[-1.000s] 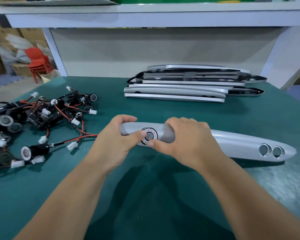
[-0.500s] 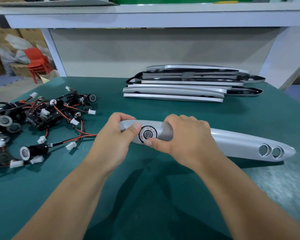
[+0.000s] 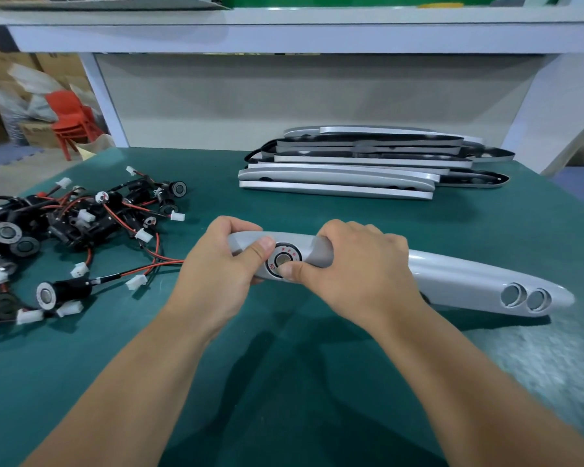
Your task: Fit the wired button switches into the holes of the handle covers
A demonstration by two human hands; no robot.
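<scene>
A long silver handle cover [image 3: 459, 281] lies across the green table in front of me. My left hand [image 3: 221, 271] grips its left end, thumb on top beside a round button switch [image 3: 285, 259] seated in a hole there. My right hand [image 3: 354, 271] wraps the cover just right of the switch, its thumb tip touching the switch's lower edge. Red and black wires [image 3: 159, 264] run left from under my left hand. Two round holes [image 3: 525, 298] near the cover's right end show grey inside.
A tangle of wired button switches [image 3: 64, 230] with white connectors lies at the left of the table. A stack of silver and black handle covers [image 3: 351, 170] sits at the back. A white shelf frame [image 3: 284, 38] spans above; a red chair [image 3: 70, 119] stands far left.
My left thumb has drawn back off the switch face onto the cover beside it. My right thumb stays at the switch's lower edge. The cover has barely moved.
</scene>
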